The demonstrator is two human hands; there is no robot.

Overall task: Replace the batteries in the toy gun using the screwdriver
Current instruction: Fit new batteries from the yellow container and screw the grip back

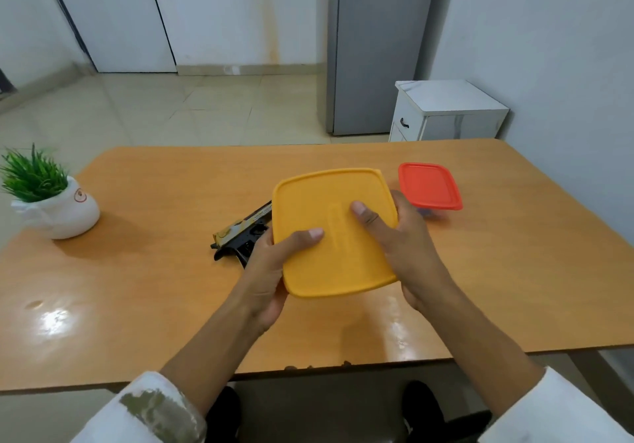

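Observation:
A square container with a yellow lid point(334, 233) is held above the middle of the table, tilted toward me. My left hand point(271, 271) grips its left edge, thumb on the lid. My right hand point(408, 247) grips its right edge, thumb also on top. The toy gun point(240, 235), black with a gold slide, lies flat on the table behind my left hand, partly hidden by the lid. A smaller container with a red lid point(429, 185) sits on the table to the right rear. No screwdriver or batteries are visible.
The wooden table point(154, 288) carries a small green plant in a white pot point(55, 202) at its far left. Beyond the table stand a white cabinet point(446, 113) and a grey fridge point(374, 48). My feet show under the near edge.

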